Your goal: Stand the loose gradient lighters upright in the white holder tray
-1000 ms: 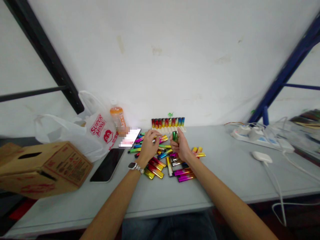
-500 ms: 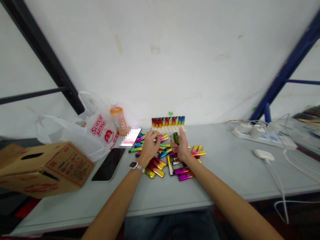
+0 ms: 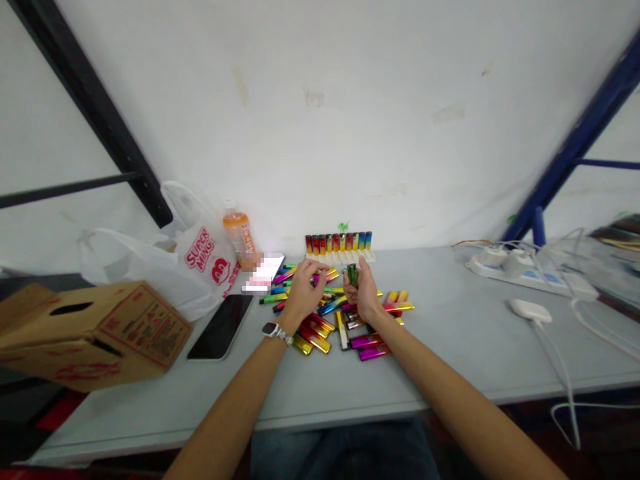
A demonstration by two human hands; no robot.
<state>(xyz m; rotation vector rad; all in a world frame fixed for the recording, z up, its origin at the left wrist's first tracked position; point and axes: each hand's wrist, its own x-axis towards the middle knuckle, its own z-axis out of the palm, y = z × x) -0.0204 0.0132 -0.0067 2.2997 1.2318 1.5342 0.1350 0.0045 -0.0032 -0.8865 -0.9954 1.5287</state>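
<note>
A heap of colourful metallic lighters (image 3: 345, 323) lies on the grey table (image 3: 440, 347). My right hand (image 3: 363, 293) holds a green lighter (image 3: 352, 273) upright between its fingers, just above the heap. My left hand (image 3: 301, 292), with a watch on its wrist, hovers over the heap's left side with its fingers curled round a lighter I can barely make out. Behind the hands, a white tray (image 3: 345, 257) by the wall carries a row of lighters standing upright.
A black phone (image 3: 221, 327) lies left of the heap, a cardboard box (image 3: 90, 333) and a white plastic bag (image 3: 165, 267) further left. An orange drink bottle (image 3: 239, 239) stands by the wall. A power strip (image 3: 520, 273), a white charger (image 3: 531, 310) and cables lie at the right.
Both hands have stayed almost in place over the heap. The right hand has lowered the green lighter slightly, and the left fingers have lifted and curled a little.
</note>
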